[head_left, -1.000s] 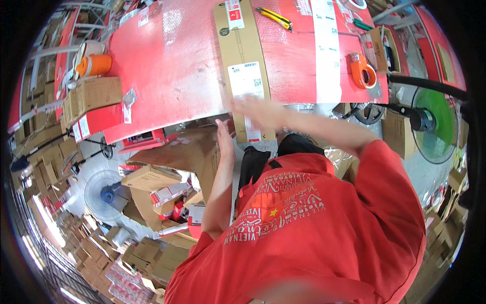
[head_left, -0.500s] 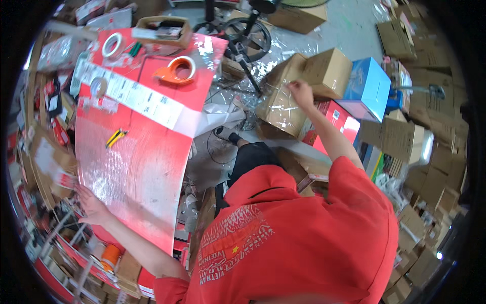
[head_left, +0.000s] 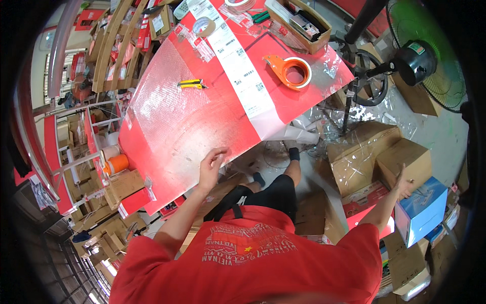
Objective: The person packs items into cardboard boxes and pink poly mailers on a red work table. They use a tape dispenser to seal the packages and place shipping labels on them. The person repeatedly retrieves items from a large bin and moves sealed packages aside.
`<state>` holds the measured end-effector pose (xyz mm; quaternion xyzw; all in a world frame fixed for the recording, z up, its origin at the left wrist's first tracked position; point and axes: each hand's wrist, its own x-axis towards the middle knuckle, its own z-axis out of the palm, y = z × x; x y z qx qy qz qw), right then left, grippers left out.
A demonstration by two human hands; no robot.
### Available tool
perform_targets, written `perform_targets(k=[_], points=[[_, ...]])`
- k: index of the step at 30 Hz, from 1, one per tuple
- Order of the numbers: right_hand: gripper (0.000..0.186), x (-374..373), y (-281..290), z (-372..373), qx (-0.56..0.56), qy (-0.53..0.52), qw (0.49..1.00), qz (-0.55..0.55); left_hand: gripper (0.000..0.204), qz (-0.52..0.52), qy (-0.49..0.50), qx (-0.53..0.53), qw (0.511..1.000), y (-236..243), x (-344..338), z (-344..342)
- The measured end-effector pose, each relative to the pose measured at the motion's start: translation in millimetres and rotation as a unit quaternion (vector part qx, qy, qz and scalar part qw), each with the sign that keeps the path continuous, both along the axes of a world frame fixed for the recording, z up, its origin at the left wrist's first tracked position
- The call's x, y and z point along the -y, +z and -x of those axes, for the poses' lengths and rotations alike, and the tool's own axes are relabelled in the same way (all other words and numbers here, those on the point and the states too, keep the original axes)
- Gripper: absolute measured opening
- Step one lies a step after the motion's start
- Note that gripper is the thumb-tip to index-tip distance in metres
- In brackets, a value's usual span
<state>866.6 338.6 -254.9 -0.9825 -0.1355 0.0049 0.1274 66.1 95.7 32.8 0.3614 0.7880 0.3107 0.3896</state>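
My right hand (head_left: pixel 403 186), fingers spread apart and closed on nothing, is at the glossy blue rectangular box (head_left: pixel 428 205) and the plain brown cardboard box (head_left: pixel 407 161) beside it, low on my right; I can't tell whether I touch either. My left hand (head_left: pixel 208 169), empty, fingers loosely bent, is at the near edge of the red-topped table (head_left: pixel 177 172). Farther across lie a yellow-and-black cutter (head_left: pixel 191 84) and an orange tape dispenser (head_left: pixel 276 66).
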Motion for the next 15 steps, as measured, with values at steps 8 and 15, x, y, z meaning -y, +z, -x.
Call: perform_targets(k=[8, 15], points=[[0.138, 14.6, 166.3, 85.3, -0.071, 0.093, 0.99, 0.079, 0.03, -0.007, -0.138, 0.174, 0.975, 4.7, 6.3, -20.8], [0.139, 224.9, 399.9, 233.7, -0.493, 0.362, 0.739, -0.285, 0.061, -0.136, -0.085, 0.222, 0.962, 94.8, -20.6, -8.5]])
